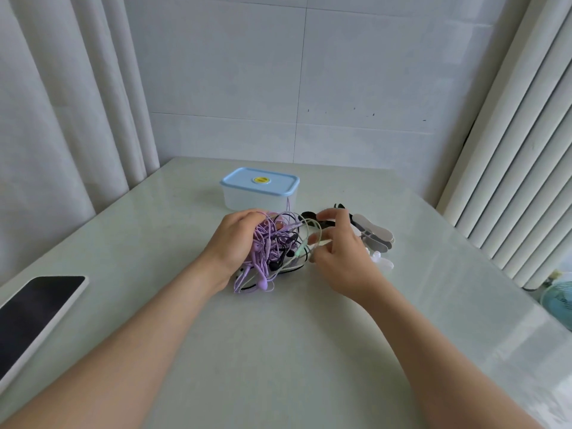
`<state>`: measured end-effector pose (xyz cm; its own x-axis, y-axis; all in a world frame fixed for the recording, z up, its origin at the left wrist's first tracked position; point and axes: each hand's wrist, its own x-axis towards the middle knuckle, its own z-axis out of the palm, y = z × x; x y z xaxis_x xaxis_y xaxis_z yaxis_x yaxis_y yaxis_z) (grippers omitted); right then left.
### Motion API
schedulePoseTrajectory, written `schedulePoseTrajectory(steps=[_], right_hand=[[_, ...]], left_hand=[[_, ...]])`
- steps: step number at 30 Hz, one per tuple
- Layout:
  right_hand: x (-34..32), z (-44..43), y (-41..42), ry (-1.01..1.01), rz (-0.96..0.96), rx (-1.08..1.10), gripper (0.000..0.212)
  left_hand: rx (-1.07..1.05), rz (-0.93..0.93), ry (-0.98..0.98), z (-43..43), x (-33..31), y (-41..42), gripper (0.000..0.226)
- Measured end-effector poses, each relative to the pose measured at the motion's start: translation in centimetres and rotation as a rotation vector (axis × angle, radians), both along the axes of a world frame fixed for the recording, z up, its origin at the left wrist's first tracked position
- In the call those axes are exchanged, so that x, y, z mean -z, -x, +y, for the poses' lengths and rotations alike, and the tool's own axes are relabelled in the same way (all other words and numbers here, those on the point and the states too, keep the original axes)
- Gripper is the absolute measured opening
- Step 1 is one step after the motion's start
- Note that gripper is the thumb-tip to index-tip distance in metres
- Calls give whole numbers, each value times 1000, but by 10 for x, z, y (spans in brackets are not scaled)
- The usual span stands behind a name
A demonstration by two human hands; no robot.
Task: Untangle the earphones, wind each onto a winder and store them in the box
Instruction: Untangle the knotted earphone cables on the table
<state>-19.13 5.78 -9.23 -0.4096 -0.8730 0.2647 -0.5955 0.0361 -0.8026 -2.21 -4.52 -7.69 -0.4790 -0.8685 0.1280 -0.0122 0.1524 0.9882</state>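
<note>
Head view: pale glossy counter (278, 351) meets tiled wall (371, 72), curtain (62, 119) at left. Left grip (235, 243) clutches tangled earphones (270, 246); right grip (337, 246) pinches a pale cord (316, 226). Lidded box (259, 193) behind.

On the pale glossy worktop (278, 351), the left grip (238, 239) clutches a tangled bundle of purple, black and mint earphone cables (272, 252). The right grip (340, 252) pinches its mint strand (313, 235). A translucent blue-lidded plastic box (260, 190) stands just beyond, toward the far edge.
</note>
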Motion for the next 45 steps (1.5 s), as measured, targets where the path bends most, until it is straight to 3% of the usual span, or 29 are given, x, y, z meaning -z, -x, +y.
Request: schedulePoseTrajectory(steps=[5, 10, 14, 18, 23, 28, 32, 36, 41, 43, 45], right_hand=[[-8, 3, -1, 22, -309, -40, 38], [-7, 0, 0, 23, -300, -108, 15], [-7, 1, -2, 56, -251, -138, 14], [-8, 2, -4, 43, -234, -111, 24], [-20, 7, -5, -21, -470, -50, 37], [-12, 3, -1, 48, -299, 48, 28], [-11, 0, 3, 164, -193, 164, 29], [-12, 0, 2, 223, -216, 207, 33], [-13, 1, 6, 220, -190, 337, 34], [-15, 1, 9, 260, -291, 341, 32], [-18, -3, 12, 326, -568, 303, 28]], left_hand=[[-31, 67, -23, -5, 1, 4, 32], [-79, 81, -33, -9, 5, 4, 20], [-43, 94, 35, -3, -2, 3, 36], [1, 12, 103, 1, -6, 3, 37], [89, -94, 149, 6, -4, 2, 25], [106, -113, 236, 9, -3, 2, 11], [3, -274, 415, 7, 4, 3, 26], [-42, -450, 503, 8, 10, 6, 16], [-173, -543, 622, 7, 15, 11, 10], [-249, -550, 653, 3, 16, 10, 12], [-318, -536, 654, -1, 17, 9, 12]])
